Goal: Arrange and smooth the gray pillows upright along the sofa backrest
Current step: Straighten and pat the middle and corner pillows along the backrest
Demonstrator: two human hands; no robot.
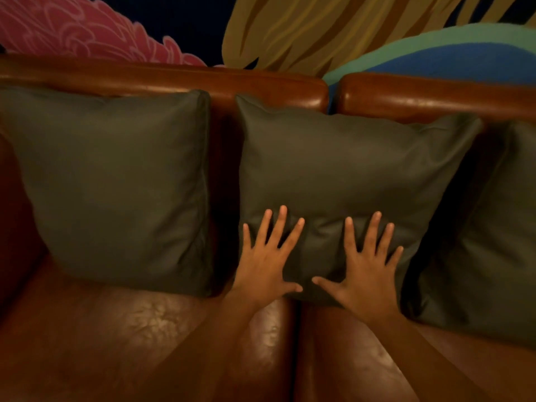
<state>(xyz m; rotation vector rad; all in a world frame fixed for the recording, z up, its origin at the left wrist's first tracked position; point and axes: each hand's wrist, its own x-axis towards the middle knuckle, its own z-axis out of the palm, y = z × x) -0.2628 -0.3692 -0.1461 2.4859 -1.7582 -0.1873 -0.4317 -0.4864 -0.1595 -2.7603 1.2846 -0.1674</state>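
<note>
Nearest the camera, two bare forearms reach forward over the brown leather seat cushions (139,329), one on each side of the seam where two cushions meet. The left hand (265,264) and the right hand (367,271) lie flat on the lower part of the middle gray pillow (342,175), fingers spread and thumbs pointing toward each other; neither grip closes on anything, both are wide and only pressing palm-down. The fabric between and just above the hands is bunched into soft folds, which suggests the flat palms are there to push the filling back and flatten the cover, not to lift the pillow. This pillow stands on the seat with its top edge leaning against the sofa backrest (174,79), straddling the gap between the two backrest sections, and it sits slightly skewed, its upper right corner stretched outward. To its left, with a dark strip of leather between them, the left gray pillow (116,175) stands upright and looks fairly smooth already. On the right edge, a third gray pillow (493,227) is only partly in view, close beside or touching the middle one; I cannot tell which. Beyond the backrest hangs a wall painting (290,27) in pink, ochre, green and blue.
</note>
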